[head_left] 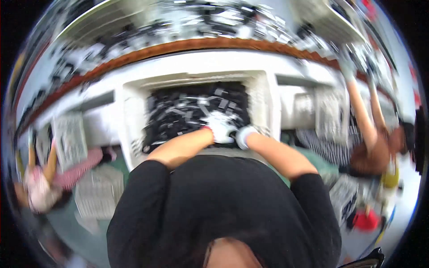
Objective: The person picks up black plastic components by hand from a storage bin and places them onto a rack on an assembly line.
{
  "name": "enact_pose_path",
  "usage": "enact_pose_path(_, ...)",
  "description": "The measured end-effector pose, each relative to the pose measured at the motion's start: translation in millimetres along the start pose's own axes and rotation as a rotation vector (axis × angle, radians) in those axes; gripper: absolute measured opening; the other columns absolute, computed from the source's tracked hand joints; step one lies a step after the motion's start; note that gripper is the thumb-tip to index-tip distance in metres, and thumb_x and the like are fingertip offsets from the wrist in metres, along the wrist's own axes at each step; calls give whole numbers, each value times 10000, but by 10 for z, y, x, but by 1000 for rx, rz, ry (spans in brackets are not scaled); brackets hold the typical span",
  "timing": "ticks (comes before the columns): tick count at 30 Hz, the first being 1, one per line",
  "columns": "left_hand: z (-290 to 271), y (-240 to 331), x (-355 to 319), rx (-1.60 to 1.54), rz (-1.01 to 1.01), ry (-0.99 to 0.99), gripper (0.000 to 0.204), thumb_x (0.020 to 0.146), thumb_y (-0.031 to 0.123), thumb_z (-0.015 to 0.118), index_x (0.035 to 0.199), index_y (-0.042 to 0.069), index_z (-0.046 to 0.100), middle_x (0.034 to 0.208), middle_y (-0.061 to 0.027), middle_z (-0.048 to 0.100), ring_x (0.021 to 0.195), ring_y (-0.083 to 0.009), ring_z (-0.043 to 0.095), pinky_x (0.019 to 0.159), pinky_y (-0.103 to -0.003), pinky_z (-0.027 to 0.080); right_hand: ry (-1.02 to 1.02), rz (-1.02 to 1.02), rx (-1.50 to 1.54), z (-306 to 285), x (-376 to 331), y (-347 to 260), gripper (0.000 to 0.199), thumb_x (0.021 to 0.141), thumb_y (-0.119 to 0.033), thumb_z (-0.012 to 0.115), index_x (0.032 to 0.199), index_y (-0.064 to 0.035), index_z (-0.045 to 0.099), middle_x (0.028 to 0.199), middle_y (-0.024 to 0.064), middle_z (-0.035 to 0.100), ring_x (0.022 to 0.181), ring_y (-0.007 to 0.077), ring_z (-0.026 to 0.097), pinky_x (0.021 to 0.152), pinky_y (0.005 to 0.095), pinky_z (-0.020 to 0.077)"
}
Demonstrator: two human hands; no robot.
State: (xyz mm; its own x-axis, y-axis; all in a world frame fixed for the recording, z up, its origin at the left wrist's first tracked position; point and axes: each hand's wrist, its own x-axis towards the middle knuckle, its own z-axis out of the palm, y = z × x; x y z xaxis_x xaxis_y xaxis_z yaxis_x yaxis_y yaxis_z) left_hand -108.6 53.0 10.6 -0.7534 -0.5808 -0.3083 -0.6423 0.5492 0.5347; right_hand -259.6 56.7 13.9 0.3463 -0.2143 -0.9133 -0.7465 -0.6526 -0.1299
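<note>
My left hand (220, 127), in a white glove with a red edge at the wrist, reaches over the near part of a white crate (258, 105). Close beside it is my right hand (243, 136), gloved in white too, at the crate's near right. Many small black pieces (172, 111) with white or shiny patches fill the crate, too smeared to name their kind. A dark bit shows between the two hands; whether either one grips it cannot be made out. Motion blur hides the fingers of both.
Beyond the crate runs a workbench with a brown edge (196, 44), strewn with black and white pieces. A co-worker (373, 149) reaches over the bench at right; another person (42, 190) sits at left. Crates (98, 192) stand on the green floor (62, 228).
</note>
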Motion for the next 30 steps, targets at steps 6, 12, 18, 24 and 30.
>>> enact_pose_path(6,122,181,-74,-48,-268,-97,317,750,347,582,1053,297,659,1013,-53,641,969,-279,603,781,-457,434,-73,48,-102,78,-36,-24,352,737,-265,614,1028,-82,687,1106,155,637,1040,296,604,912,378,455)
enact_pose_path(12,-60,-245,-171,-506,17,109,468,771,264,609,1204,127,498,1123,-167,578,1033,-333,572,863,-421,447,124,-239,265,-172,-253,54,562,661,-241,661,1137,29,537,893,246,641,794,368,628,734,421,494)
enact_pose_path(18,-964,-349,-265,-632,-108,358,496,787,226,687,1190,31,472,1075,-171,616,990,-255,607,876,-351,469,301,-201,1212,57,-464,-242,688,762,-176,703,1305,23,329,1174,245,508,1000,307,562,891,378,421)
enact_pose_path(24,-2035,-11,443,-504,60,712,303,768,199,690,1018,48,608,921,-149,631,890,-263,621,781,-363,487,619,-259,1103,38,-831,-293,906,780,-183,685,1422,59,95,1409,312,280,1315,365,326,1077,361,273)
enact_pose_path(30,-2823,-444,1328,242,-103,672,498,842,306,560,1260,42,498,1161,-225,561,1080,-376,530,908,-426,421,1077,-611,1532,207,-688,-400,618,754,-176,647,1305,-18,418,1297,193,481,1255,302,413,1023,378,356)
